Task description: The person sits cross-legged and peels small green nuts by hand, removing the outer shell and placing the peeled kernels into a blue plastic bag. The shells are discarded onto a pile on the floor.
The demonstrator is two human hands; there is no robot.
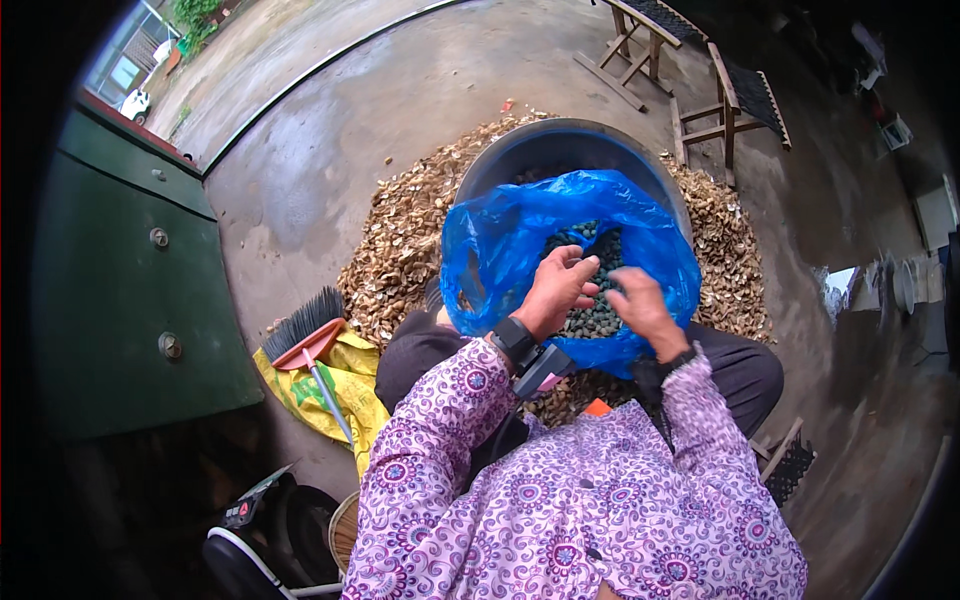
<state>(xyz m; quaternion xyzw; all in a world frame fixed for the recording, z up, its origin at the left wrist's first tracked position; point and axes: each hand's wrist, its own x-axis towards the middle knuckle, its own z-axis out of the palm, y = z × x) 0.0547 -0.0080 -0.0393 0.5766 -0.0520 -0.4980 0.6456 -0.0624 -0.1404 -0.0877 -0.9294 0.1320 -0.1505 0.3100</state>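
Note:
A blue plastic bag [480, 235], its mouth spread wide, lies in and over a large round metal basin [668, 187]. Inside the bag is a heap of small round kernels or nuts [592, 322], tinted blue-green; their exact kind I cannot make out. My left hand [556, 292] is above the heap, palm turned inward, fingers apart with nothing visible in them. Close by on the right, my right hand [645, 308] is over the bag, its fingers bent and blurred by motion. Whether it holds anything cannot be seen.
Piles of pale brown shells [405, 215] surround the basin. To the left lie a broom [310, 335] and a yellow sack [350, 375] beside a green metal cabinet [140, 270]. Low wooden folding stools [727, 110] stand at the far right.

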